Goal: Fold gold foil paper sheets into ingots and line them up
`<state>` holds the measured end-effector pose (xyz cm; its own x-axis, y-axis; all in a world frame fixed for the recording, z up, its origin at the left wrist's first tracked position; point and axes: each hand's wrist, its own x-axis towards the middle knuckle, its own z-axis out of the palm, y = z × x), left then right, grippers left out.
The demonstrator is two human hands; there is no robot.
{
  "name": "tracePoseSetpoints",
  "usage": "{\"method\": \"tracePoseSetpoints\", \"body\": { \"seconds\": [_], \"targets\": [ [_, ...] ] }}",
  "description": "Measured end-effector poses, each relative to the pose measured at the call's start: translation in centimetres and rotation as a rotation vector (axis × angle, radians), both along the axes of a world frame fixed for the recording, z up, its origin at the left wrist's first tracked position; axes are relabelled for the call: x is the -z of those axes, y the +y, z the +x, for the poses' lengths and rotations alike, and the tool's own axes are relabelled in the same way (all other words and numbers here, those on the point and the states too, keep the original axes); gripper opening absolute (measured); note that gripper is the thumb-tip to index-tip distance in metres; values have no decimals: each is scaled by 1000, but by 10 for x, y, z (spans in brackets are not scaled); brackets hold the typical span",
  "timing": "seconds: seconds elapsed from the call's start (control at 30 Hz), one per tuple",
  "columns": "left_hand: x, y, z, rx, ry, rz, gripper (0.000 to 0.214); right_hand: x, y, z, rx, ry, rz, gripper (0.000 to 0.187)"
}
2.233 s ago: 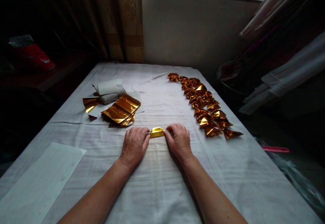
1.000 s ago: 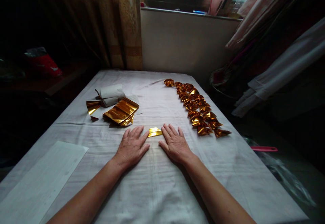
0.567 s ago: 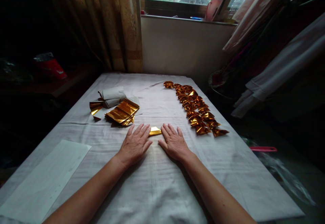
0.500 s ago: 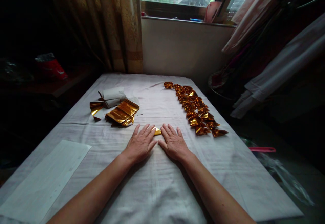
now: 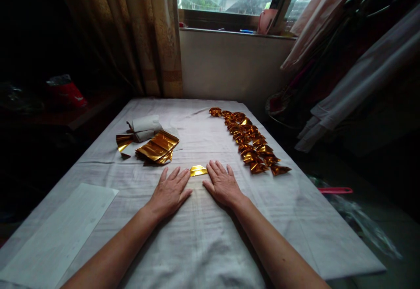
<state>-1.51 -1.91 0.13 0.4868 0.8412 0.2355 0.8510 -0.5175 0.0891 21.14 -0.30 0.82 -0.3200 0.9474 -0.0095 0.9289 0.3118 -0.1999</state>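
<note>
A small piece of gold foil paper (image 5: pixel 198 170), folded into a flat shape with a slanted top, lies between my two hands. My left hand (image 5: pixel 171 189) rests flat on the white cloth at its left end, fingers stretched forward. On the other side, my right hand (image 5: pixel 224 185) is also flat, its fingertips at or very near the paper's right end. A stack of gold foil sheets (image 5: pixel 159 147) lies beyond my left hand. To the right, several folded gold foil pieces (image 5: pixel 251 140) stand in rows running away from me.
A white paper sheet (image 5: pixel 61 232) lies at the table's left. Behind the foil stack are a whitish wrapped bundle (image 5: pixel 144 127) and a curled foil scrap (image 5: pixel 124 142). The cloth-covered table (image 5: pixel 305 236) ends before the wall and window. Clothes (image 5: pixel 367 70) hang at the right.
My left hand has slid left off the folded foil paper, so more of the paper shows. My right hand stays nearly in place. The whole view has shifted slightly.
</note>
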Motion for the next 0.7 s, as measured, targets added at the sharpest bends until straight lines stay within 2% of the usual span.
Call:
{"method": "tracePoseSetpoints", "body": {
  "seconds": [0.1,0.23,0.4,0.57,0.7],
  "targets": [
    [-11,6,12,-37,-64,49,30,-1,-2,-2,24,26,52,58],
    [-22,16,27,-128,-70,17,15,-2,-5,-2,21,63,118,47],
    [-26,24,37,-205,-87,-33,20,-2,-6,3,-11,139,181,35],
    [-35,31,43,-231,-98,-177,33,4,-4,6,-34,196,228,31],
    [-42,37,48,-214,-86,-250,28,8,-2,6,-41,223,266,30]
  ]
}}
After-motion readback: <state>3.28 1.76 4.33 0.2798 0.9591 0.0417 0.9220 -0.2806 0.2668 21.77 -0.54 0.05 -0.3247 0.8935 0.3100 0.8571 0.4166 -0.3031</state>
